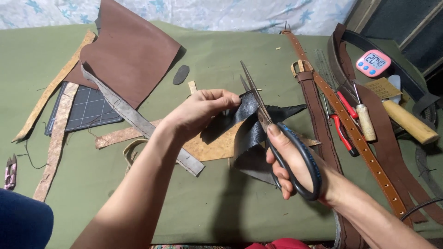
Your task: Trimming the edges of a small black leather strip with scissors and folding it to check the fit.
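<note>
Black leather, a soft irregular piece (251, 127), is held above the middle of the worktop (221, 203), between the two hands. The left hand (198, 113) grips its upper edge: the fingers (217, 96) are curled closed over the top, pinching the leather against the thumb, with no gap visible between them. The rest of the piece hangs down and to the right, ending in a pointed flap.

The right hand (288, 163) holds a pair of large black-handled scissors (270, 124). The thumb passes through the upper loop and the remaining fingers close through and around the lower loop, so the grip is fully closed on the handles. The blades point up and away from the person, slightly parted, and cross the black leather just right of the left hand's fingertips.

Beneath the hands, on the green cloth covering the worktop, lies a tan cork-like scrap (212, 145) and a long grey strip (138, 121). A large brown leather sheet (129, 55) rests at upper left, partly over a dark cutting mat (85, 110). To the right, well apart from the hands, lie a tan punched belt (350, 133) with a buckle, darker brown straps (392, 152), a wooden-handled awl (365, 121), a red-handled tool (344, 133), a wooden mallet handle (408, 122) and a small pink digital timer (373, 63).
</note>
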